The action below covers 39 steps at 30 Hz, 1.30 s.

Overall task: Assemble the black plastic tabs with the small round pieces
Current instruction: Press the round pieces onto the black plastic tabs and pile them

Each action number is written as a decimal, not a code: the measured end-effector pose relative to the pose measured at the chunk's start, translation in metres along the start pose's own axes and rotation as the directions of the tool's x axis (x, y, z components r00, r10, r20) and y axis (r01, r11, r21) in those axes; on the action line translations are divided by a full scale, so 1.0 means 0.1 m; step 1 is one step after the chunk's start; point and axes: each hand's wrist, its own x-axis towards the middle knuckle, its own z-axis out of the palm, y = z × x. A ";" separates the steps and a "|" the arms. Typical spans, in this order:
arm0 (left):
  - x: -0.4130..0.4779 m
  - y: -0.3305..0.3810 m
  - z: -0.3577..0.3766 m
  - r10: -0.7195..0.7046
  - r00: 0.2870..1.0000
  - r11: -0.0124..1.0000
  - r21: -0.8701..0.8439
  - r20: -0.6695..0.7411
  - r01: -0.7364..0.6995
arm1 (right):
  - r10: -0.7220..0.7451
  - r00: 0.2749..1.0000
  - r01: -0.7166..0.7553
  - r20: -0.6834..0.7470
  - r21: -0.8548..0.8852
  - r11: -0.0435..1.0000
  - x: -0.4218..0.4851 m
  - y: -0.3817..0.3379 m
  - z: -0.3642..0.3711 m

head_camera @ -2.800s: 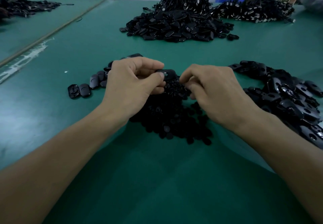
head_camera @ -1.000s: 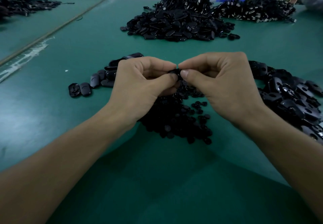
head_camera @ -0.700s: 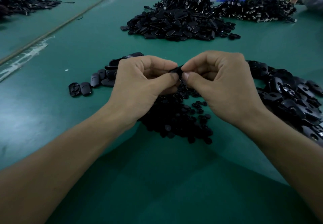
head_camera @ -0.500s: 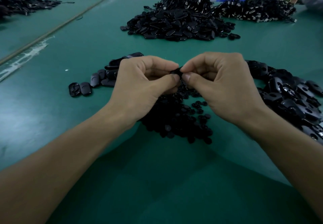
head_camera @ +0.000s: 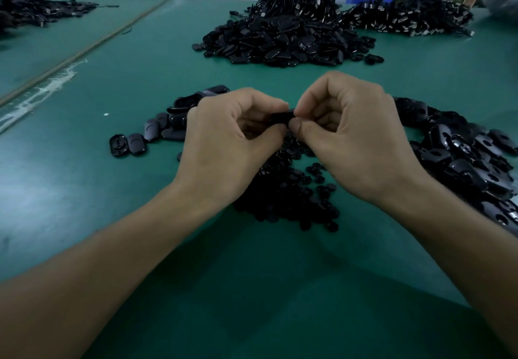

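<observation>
At left on the green table (head_camera: 84, 190), short row of finished tabs (head_camera: 134, 142) lying flat. In the middle, left hand (head_camera: 227, 148) and right hand (head_camera: 356, 140) curled, thumb and fingertips pinching opposite ends of one black tab (head_camera: 281, 117), held above the heap of small round pieces (head_camera: 286, 198). At right, loose pile of tabs (head_camera: 471, 162) beside the right wrist.

round pieces (head_camera: 283, 193) under hands, tabs (head_camera: 471, 162) right (heap (head_camera: 286, 39) behind)
</observation>
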 end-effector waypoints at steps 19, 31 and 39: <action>0.00 -0.07 -0.03 0.067 0.997 0.975 0.210 0.027 -0.071 | 0.038 0.998 -0.039 0.055 0.021 0.999 -0.05 -0.02 0.05; 0.05 -0.10 -0.05 -0.022 0.999 0.991 0.135 0.049 0.015 | 0.006 0.999 -0.006 0.032 -0.011 1.000 -0.05 0.03 0.05; 0.07 -0.04 -0.05 -0.155 0.982 0.981 -0.101 0.109 0.166 | 0.082 0.975 -0.120 0.204 0.181 0.976 0.01 0.19 -0.03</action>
